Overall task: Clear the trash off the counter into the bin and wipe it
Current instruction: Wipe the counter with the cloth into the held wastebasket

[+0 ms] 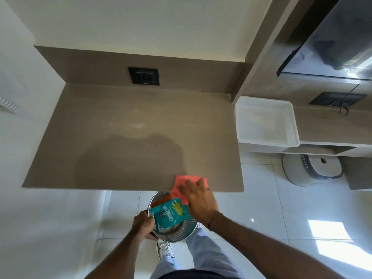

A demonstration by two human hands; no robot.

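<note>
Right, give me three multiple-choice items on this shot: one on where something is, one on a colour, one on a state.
1. Where is the bin?
A. on the counter
B. held below the counter's front edge
C. inside the white tray

2. What colour is the cloth?
A. pink-red
B. blue
C. white

3. How is the right hand?
A. closed in a fist
B. gripping the bin's rim
C. flat, fingers spread on the cloth

Answers: 1 B, the left hand holds the bin by its rim under the counter edge. 2 A, the cloth shows pink-red beside the teal snack bag. 3 C, the palm presses the cloth at the counter's edge.
</note>
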